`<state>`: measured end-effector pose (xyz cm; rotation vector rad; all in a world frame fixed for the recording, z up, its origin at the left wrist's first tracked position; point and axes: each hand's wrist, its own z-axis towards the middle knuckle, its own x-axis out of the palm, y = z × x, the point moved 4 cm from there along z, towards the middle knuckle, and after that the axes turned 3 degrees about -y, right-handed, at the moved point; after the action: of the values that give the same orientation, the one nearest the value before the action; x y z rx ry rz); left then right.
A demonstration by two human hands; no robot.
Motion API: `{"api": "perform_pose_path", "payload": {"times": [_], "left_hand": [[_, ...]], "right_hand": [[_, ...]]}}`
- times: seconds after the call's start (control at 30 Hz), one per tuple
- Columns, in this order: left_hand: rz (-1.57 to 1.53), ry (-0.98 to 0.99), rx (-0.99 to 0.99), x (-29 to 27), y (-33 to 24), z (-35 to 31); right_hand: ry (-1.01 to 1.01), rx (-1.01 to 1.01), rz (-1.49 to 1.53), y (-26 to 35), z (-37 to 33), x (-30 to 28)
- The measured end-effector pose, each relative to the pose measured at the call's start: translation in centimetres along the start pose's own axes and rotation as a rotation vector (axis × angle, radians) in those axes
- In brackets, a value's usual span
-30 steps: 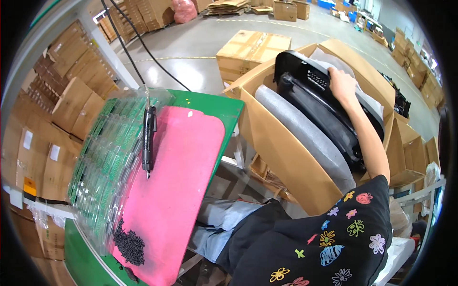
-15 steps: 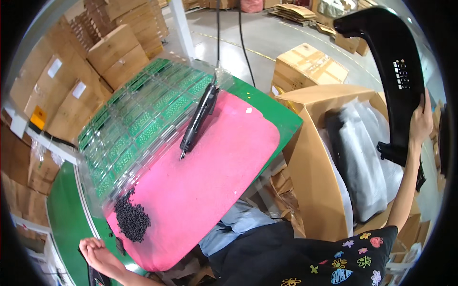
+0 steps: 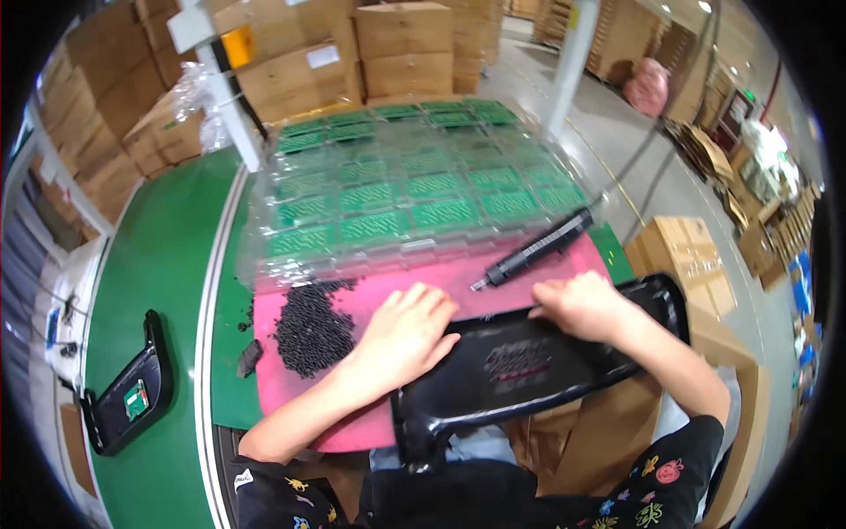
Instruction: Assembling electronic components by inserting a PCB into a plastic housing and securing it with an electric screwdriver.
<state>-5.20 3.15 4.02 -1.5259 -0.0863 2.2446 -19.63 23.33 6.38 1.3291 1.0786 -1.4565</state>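
A long, glossy black plastic cover (image 3: 564, 357) lies across the near edge of the pink mat (image 3: 370, 432), its hollow inner side up and a narrow arm at its left end. My left hand (image 3: 410, 331) grips its far left corner, thumb over the rim. On the far edge, toward the right, my right hand (image 3: 582, 304) has its fingers curled round the rim. Beyond the cover rests a black electric screwdriver (image 3: 538, 249), bit pointing left. Left of my left hand is a heap of small black screws (image 3: 313, 331).
Clear trays of green circuit boards (image 3: 405, 189) stand behind the mat. On the green conveyor belt (image 3: 159, 238) at left lies another black cover (image 3: 154, 375) with a small circuit board (image 3: 137, 399) in it. An open carton (image 3: 749, 423) stands at my right; stacked cartons (image 3: 405, 53) rise behind.
My right hand has brought the black cover from above the carton at right down onto the mat. My left hand has come in from the left and taken hold of it. The view has turned left.
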Motion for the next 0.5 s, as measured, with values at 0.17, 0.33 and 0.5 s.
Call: {"api": "perform_pose_path", "payload": {"times": [0.17,0.33,0.5], "left_hand": [[0.031,-0.121,-0.112,1.8,3.8,-1.2],[0.106,-0.152,-0.104,1.1,4.9,-1.1],[0.101,-0.191,-0.111,0.8,6.0,-0.7]], "right_hand": [[-0.208,-0.098,0.064,-0.9,7.7,0.5],[-0.417,0.137,-0.212,-10.0,19.5,1.8],[-0.259,0.321,-0.388,-18.7,27.4,7.9]]}}
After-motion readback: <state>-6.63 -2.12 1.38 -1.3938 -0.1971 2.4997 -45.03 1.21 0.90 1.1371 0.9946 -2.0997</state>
